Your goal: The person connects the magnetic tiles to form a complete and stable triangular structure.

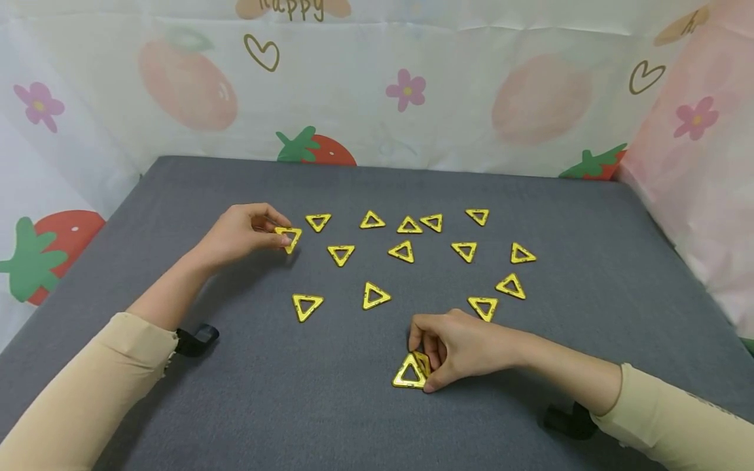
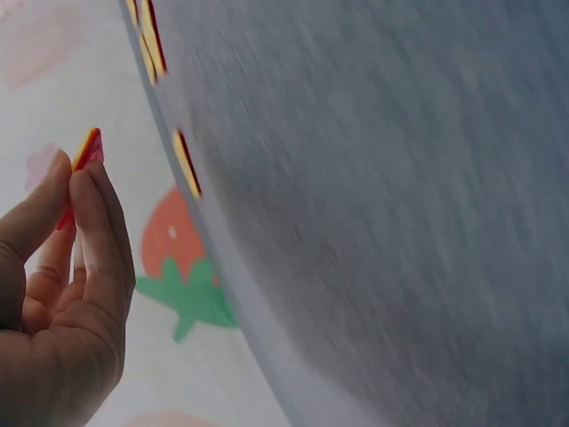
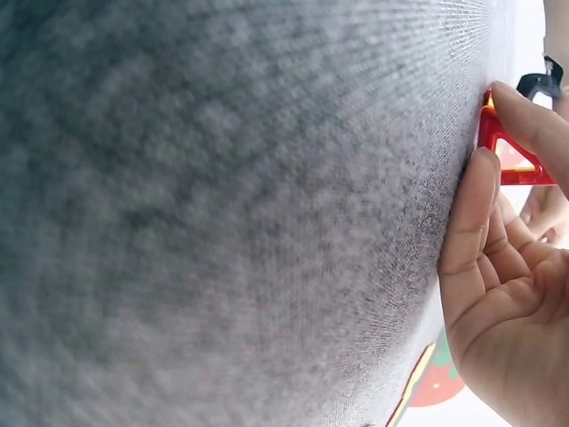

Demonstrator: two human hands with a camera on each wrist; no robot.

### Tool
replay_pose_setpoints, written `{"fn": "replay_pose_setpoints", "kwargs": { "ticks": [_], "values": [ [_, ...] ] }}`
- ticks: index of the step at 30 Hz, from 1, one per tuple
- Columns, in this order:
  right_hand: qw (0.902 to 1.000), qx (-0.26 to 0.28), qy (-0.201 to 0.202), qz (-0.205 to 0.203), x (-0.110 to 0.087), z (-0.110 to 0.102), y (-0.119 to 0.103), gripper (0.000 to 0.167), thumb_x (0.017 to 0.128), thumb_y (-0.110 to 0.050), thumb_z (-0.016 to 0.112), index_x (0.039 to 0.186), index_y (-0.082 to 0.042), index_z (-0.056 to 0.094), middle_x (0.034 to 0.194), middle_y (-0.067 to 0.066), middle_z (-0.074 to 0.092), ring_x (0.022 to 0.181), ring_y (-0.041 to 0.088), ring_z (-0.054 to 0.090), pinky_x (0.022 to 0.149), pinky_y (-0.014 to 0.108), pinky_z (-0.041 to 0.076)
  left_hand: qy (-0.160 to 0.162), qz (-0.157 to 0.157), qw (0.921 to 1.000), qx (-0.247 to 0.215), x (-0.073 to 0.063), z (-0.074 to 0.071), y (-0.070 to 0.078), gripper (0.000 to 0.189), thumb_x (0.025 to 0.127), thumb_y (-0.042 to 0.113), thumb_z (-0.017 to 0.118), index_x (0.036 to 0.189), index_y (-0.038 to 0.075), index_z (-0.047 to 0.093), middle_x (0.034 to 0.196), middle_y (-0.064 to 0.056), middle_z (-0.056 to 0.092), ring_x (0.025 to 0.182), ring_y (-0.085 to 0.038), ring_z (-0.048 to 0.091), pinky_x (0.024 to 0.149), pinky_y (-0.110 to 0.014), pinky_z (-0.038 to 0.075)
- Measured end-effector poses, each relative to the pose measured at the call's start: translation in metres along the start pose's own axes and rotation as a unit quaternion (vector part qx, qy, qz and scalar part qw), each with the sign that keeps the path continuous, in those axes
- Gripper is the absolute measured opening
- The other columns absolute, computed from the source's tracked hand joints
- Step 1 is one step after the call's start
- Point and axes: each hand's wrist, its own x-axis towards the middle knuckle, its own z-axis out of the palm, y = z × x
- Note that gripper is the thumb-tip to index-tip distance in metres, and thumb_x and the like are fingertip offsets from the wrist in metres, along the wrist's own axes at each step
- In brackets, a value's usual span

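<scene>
Both grips pinched closed
Left hand held a yellow triangle at nine o'clock; right hand, a tilted triangle at five.

Yellow tri. tiles: 16 tot. in head view, i.e. 13 loose on 1 tbl, 1 in L hand, 2 at R hand. Sleeves: 2. Blk wrist pcs: 2. Pink flwrs: 3. Hearts: 2.
</scene>
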Motion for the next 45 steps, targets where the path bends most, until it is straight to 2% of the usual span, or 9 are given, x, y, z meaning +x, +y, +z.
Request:
{"fn": "replay_pose_setpoints", "kwargs": {
  "ticks": [10, 17, 21, 23, 26, 31, 37, 45],
  "values": [
    [1.0000, 0.000, -0.001, 0.003, 0.001, 0.001, 0.002, 0.039, 0.076, -0.025, 0.086, 0.102, -0.021, 0.057, 0.074, -0.009, 0.063, 0.061, 0.000, 0.059, 0.058, 0.019, 0.050, -0.072, 0.042, 0.9947, -0.060, -0.001, 0.030, 0.026, 0.030, 0.089, 0.018, 0.075, 0.114, 0.005, 0.066, 0.100, -0.009, 0.073, 0.090, -0.024, 0.074, 0.087, -0.040, 0.057],
    [1.0000, -0.002, 0.000, 0.001, 0.001, 0.001, 0.000, 0.039, 0.076, -0.025, 0.086, 0.102, -0.021, 0.057, 0.074, -0.008, 0.063, 0.061, 0.000, 0.059, 0.058, 0.019, 0.050, -0.115, 0.066, 0.9878, -0.082, -0.008, 0.053, 0.042, 0.027, 0.086, 0.015, 0.077, 0.110, 0.005, 0.069, 0.107, -0.012, 0.073, 0.088, -0.015, 0.072, 0.083, -0.032, 0.057],
    [1.0000, -0.001, 0.001, 0.004, 0.001, 0.001, 0.000, 0.039, 0.076, -0.024, 0.086, 0.102, -0.021, 0.057, 0.074, -0.008, 0.063, 0.061, 0.000, 0.059, 0.058, 0.019, 0.050, -0.143, 0.081, 0.9824, -0.090, -0.014, 0.066, 0.051, 0.027, 0.085, 0.013, 0.077, 0.109, 0.005, 0.068, 0.108, -0.014, 0.074, 0.087, -0.016, 0.073, 0.080, -0.031, 0.057],
    [1.0000, -0.001, 0.000, 0.005, 0.001, 0.001, 0.000, 0.039, 0.075, -0.024, 0.086, 0.102, -0.021, 0.057, 0.073, -0.009, 0.063, 0.060, 0.000, 0.059, 0.058, 0.019, 0.050, -0.155, 0.087, 0.9797, -0.093, -0.017, 0.072, 0.055, 0.028, 0.084, 0.013, 0.078, 0.109, 0.004, 0.068, 0.103, -0.014, 0.074, 0.086, -0.017, 0.073, 0.080, -0.032, 0.057],
    [1.0000, -0.001, 0.000, 0.006, 0.001, 0.001, 0.000, 0.039, 0.075, -0.024, 0.086, 0.101, -0.021, 0.057, 0.072, -0.009, 0.063, 0.061, 0.000, 0.059, 0.057, 0.019, 0.049, -0.170, 0.092, 0.9765, -0.095, -0.020, 0.080, 0.060, 0.027, 0.082, 0.012, 0.080, 0.107, 0.006, 0.069, 0.100, -0.011, 0.074, 0.084, -0.016, 0.073, 0.079, -0.031, 0.057],
    [1.0000, -0.004, 0.001, 0.007, 0.002, 0.001, 0.000, 0.038, 0.075, -0.025, 0.086, 0.100, -0.021, 0.057, 0.071, -0.010, 0.062, 0.061, 0.000, 0.059, 0.056, 0.019, 0.048, -0.193, 0.099, 0.9706, -0.104, -0.023, 0.093, 0.066, 0.026, 0.081, 0.012, 0.081, 0.104, 0.007, 0.069, 0.099, -0.011, 0.074, 0.082, -0.013, 0.073, 0.078, -0.030, 0.057],
    [1.0000, -0.001, 0.000, 0.006, 0.002, 0.001, 0.001, 0.038, 0.075, -0.024, 0.086, 0.100, -0.021, 0.058, 0.071, -0.009, 0.062, 0.061, 0.000, 0.060, 0.056, 0.019, 0.049, -0.217, 0.101, 0.9653, -0.105, -0.028, 0.107, 0.069, 0.024, 0.082, 0.012, 0.080, 0.102, 0.006, 0.070, 0.110, -0.012, 0.073, 0.081, -0.011, 0.072, 0.076, -0.028, 0.057],
    [0.9999, -0.006, 0.001, 0.008, 0.001, 0.001, 0.000, 0.038, 0.075, -0.024, 0.087, 0.100, -0.021, 0.058, 0.071, -0.009, 0.062, 0.062, 0.000, 0.059, 0.056, 0.019, 0.049, -0.243, 0.114, 0.9604, -0.077, -0.034, 0.124, 0.075, 0.022, 0.078, 0.013, 0.083, 0.096, 0.008, 0.071, 0.092, -0.007, 0.072, 0.072, -0.007, 0.068, 0.070, -0.025, 0.057]
  ]
}}
